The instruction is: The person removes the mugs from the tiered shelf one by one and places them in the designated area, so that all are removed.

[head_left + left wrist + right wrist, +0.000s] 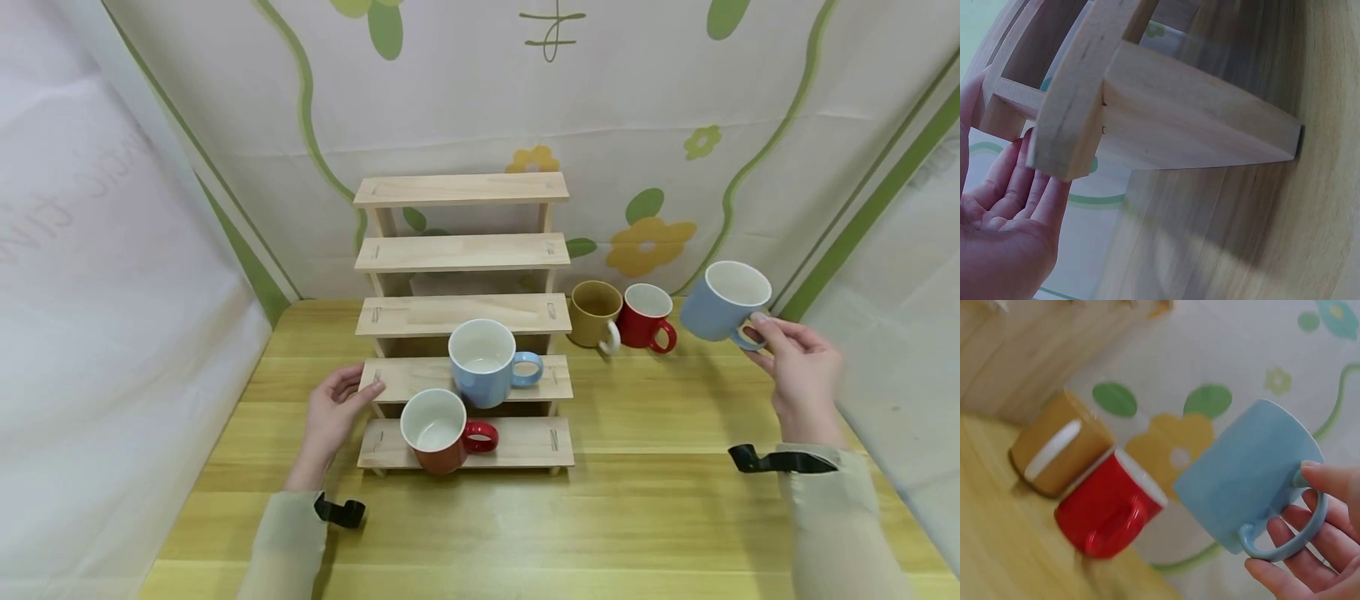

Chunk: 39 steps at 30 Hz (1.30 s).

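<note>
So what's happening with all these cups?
Somebody is holding a light blue mug by its handle with their right hand, up off the table. Their left hand is holding the left end of the second step up on a wooden rack. Another blue mug sits on that step, and a red mug is on the bottom one. A brown mug and a second red mug stand on the table, to the right of the rack.
</note>
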Available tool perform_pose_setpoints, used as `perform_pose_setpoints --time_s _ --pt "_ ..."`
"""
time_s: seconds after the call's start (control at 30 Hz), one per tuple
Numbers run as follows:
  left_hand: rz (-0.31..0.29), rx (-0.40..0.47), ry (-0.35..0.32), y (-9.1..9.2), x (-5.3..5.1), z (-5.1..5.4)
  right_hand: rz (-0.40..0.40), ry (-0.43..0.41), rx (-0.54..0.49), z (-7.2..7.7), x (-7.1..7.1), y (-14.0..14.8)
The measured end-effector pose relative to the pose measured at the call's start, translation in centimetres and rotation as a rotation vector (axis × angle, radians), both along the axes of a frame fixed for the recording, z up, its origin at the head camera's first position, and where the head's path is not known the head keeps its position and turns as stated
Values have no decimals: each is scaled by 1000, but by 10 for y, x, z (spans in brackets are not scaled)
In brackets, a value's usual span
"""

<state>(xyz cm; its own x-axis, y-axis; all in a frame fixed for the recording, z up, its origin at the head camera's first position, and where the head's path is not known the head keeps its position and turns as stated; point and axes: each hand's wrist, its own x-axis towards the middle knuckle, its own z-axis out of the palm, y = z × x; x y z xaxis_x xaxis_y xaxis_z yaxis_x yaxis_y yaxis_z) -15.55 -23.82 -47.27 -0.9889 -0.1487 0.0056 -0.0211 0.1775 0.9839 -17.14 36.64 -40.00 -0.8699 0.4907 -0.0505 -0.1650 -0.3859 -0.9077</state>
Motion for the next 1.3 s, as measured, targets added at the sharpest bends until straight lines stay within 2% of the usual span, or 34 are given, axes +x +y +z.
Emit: perform_pose_setpoints --time_s 0.23,0.53,0.97,1.3 --pt "-2 -3 5 0 0 1 -67 -58 -43 -27 -14 9" --pt "1 -5 14 1 1 3 -123 -108 -69 -50 -40 10" --pt "-3 -1 7 1 1 2 -121 -126 -103 -65 -65 -3" --pt "2 5 8 1 1 1 -126 -153 -90 -69 -68 -8"
